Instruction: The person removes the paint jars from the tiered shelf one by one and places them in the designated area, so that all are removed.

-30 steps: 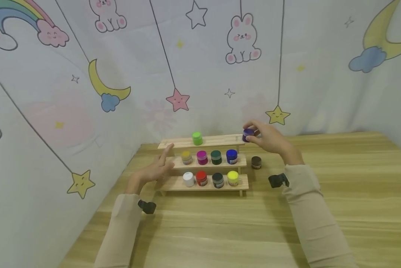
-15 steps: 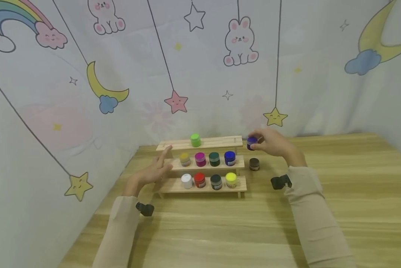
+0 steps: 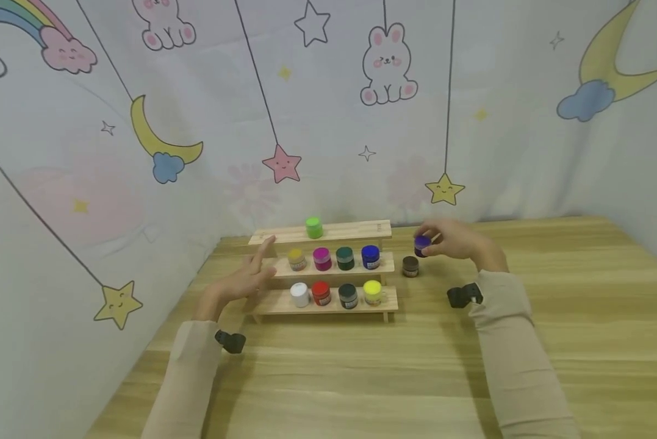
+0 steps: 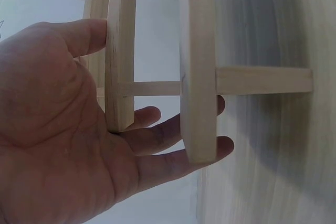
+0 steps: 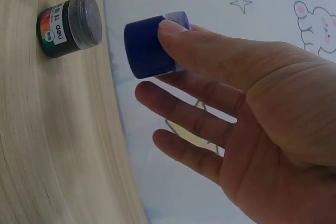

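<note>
A dark blue-purple paint jar (image 3: pixel 422 246) is pinched between thumb and fingers of my right hand (image 3: pixel 453 241), right of the three-tier wooden rack (image 3: pixel 355 230). The right wrist view shows this jar (image 5: pixel 149 46) held clear of the table, thumb on its side. Close by, a dark brown jar (image 3: pixel 410 266) stands on the table. My left hand (image 3: pixel 241 281) is at the rack's left end; in the left wrist view its thumb touches a shelf edge (image 4: pixel 119 56) and its loosely extended fingers pass behind the boards.
A light green jar (image 3: pixel 314 227) stands on the top shelf. Yellow-ochre, magenta, dark green and blue (image 3: pixel 370 256) jars line the middle shelf; white, red, black and yellow (image 3: pixel 373 292) ones line the bottom. A patterned curtain (image 3: pixel 328 122) hangs behind the table (image 3: pixel 328 378).
The dark blue-purple jar in my right hand has moved from beside the top shelf's right end rightward and down, nearer the table. My left hand stays at the rack's left end.
</note>
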Motion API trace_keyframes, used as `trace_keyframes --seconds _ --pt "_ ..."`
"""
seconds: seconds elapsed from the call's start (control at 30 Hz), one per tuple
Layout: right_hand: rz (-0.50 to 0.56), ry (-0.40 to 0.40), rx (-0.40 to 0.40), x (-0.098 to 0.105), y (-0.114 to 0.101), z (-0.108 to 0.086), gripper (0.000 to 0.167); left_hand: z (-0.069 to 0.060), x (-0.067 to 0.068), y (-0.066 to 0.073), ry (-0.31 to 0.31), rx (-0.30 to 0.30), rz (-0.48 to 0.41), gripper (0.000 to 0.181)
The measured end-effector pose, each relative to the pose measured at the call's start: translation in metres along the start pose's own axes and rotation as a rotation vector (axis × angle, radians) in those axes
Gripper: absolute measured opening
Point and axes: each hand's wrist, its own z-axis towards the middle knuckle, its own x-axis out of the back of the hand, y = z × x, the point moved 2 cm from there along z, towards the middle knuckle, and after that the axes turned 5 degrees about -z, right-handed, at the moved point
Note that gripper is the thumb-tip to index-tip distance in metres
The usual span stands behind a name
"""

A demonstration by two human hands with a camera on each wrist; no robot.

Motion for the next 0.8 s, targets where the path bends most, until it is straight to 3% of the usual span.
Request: trace_keyframes --seconds 0.6,0.8 --pt "0.077 -0.138 -0.048 -0.005 0.016 -0.006 0.042 0.001 -0.001 -0.007 -0.002 0.029 0.004 0.07" --pt "0.082 -0.174 -0.096 -0.005 0.016 -0.008 0.042 0.003 0.0 -0.007 -0.004 0.003 0.008 0.071"
